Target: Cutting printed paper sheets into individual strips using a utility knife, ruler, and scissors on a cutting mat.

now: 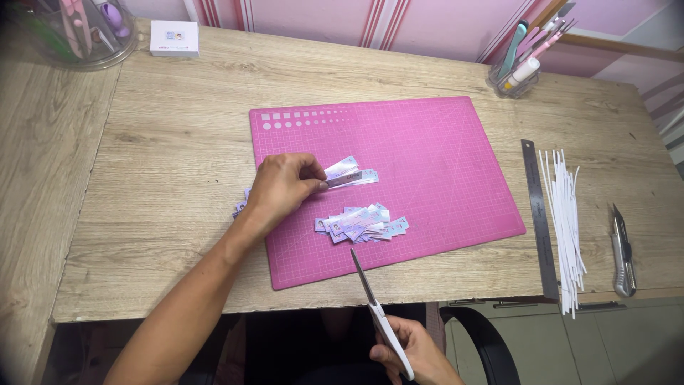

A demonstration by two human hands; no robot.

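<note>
Setting: wooden desk (178,142) carrying a pink cutting mat (442,157).
Right hand (413,353): fingers gripping closed scissors (374,306), blades pointing up-left.
Left hand (281,189): fingers pinching paper strips (349,175), lying left-right, beyond the blade tip.
Cut pieces (362,224): lying between them.

We were looking at a home craft desk — a wooden table (178,142) with a pink cutting mat (442,164), a steel ruler (539,221), a utility knife (623,253) and a clear pen holder (514,75) full of tools. Pink striped walls (320,18) behind it — more hobby corner than workshop.
</note>
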